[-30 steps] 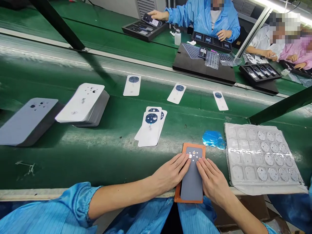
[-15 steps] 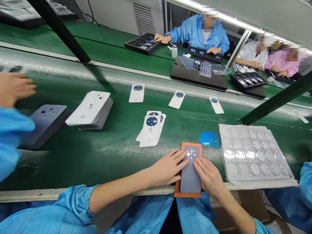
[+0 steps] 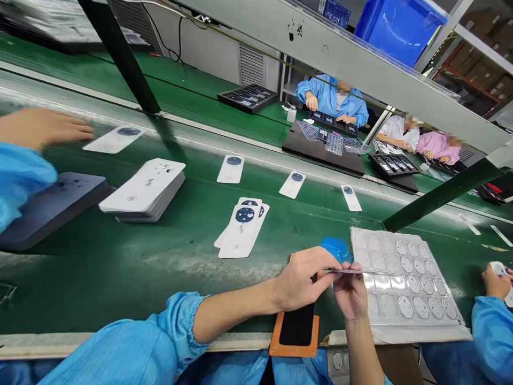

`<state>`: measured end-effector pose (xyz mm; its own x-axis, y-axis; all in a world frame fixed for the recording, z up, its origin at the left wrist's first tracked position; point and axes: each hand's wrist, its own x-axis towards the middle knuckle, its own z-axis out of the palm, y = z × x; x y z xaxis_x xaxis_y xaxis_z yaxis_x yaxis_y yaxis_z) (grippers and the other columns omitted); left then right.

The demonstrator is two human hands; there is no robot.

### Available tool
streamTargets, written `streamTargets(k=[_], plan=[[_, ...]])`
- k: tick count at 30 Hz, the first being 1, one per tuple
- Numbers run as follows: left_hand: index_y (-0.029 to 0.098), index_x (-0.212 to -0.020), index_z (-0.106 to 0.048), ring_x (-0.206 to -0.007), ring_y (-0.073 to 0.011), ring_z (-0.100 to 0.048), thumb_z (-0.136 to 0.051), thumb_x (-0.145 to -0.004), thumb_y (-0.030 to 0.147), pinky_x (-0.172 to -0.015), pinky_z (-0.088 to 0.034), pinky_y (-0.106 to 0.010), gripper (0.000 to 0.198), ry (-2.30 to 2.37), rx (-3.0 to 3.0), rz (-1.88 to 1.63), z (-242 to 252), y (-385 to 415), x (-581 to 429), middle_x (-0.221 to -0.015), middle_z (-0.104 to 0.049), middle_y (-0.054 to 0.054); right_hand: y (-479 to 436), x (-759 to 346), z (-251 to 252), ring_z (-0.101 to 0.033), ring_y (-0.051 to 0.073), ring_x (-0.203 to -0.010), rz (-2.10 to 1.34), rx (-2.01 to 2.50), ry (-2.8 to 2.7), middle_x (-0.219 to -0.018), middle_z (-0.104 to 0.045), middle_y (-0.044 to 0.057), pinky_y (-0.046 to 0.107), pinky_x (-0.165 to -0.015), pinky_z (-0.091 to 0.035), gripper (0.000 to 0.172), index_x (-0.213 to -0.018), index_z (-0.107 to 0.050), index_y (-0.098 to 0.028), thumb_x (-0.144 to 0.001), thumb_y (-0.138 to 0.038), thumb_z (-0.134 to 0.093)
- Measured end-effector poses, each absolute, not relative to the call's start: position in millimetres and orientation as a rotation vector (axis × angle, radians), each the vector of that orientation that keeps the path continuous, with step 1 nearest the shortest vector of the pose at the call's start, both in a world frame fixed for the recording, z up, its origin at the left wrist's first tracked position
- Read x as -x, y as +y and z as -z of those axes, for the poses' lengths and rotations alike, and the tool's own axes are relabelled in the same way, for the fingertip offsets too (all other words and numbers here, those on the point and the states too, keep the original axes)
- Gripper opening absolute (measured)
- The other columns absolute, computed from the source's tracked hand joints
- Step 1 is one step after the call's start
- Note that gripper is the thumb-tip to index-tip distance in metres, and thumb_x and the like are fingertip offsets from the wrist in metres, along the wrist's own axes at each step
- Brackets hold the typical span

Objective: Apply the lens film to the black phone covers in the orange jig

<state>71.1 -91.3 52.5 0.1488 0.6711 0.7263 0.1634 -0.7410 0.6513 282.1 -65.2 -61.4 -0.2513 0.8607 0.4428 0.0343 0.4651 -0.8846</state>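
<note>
Both my hands hold a thin grey back cover (image 3: 343, 271) seen edge-on, lifted above the orange jig (image 3: 295, 335), whose black recess now lies bare. My left hand (image 3: 305, 277) pinches the cover's left end. Its right end and underside rest in the closed fingers of my right hand (image 3: 351, 290). Just behind my hands lies a crumpled blue film (image 3: 335, 247). A clear blister tray (image 3: 403, 278) of round lens parts sits to the right, touching my right hand's side.
On the green belt (image 3: 160, 251) lie a fanned pile of white cards (image 3: 240, 227), a stack of white covers (image 3: 144, 188) and a grey stack (image 3: 52, 206). A co-worker's hand (image 3: 44, 127) reaches in at the left. Another's hand (image 3: 497, 278) is at the right.
My hands lifted the grey cover out of the orange jig, which now shows its black recess. The view tilted up. The co-worker's hand at left moved further onto the belt.
</note>
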Motion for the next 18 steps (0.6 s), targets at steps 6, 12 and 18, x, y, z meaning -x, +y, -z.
streamTargets(k=[6, 12, 18], plan=[[0.016, -0.093, -0.064, -0.078, -0.0150, -0.071, -0.061, -0.089, 0.011, -0.073, -0.055, -0.028, 0.006, 0.816, -2.174, -1.765, -51, -93, -68, -0.085, -0.075, -0.006, -65, -283, 71, -0.070, 0.024, -0.089, -1.057, 0.832, -1.553, -0.095, -0.067, 0.008, 0.043, -0.071, -0.063, 0.037, -0.127, -0.053, -0.032, -0.102, -0.049, -0.032], [0.016, -0.094, -0.062, -0.082, -0.0163, -0.071, -0.058, -0.088, 0.006, -0.074, -0.057, -0.030, 0.014, 0.818, -2.228, -1.833, -51, -93, -65, -0.088, -0.074, -0.006, -71, -270, 53, -0.069, 0.018, -0.091, -1.413, 0.730, -1.135, -0.090, -0.067, 0.000, 0.037, -0.079, -0.062, 0.019, -0.095, -0.065, -0.034, -0.086, -0.051, -0.068], [0.016, -0.098, -0.061, -0.081, -0.0160, -0.070, -0.058, -0.088, 0.004, -0.075, -0.059, -0.030, 0.017, 0.795, -2.176, -1.895, -48, -90, -65, -0.087, -0.072, -0.007, -74, -256, 30, -0.069, 0.016, -0.088, -1.621, 0.652, -0.760, -0.084, -0.070, -0.005, 0.030, -0.077, -0.061, 0.024, -0.082, -0.070, -0.035, -0.067, -0.037, -0.089]])
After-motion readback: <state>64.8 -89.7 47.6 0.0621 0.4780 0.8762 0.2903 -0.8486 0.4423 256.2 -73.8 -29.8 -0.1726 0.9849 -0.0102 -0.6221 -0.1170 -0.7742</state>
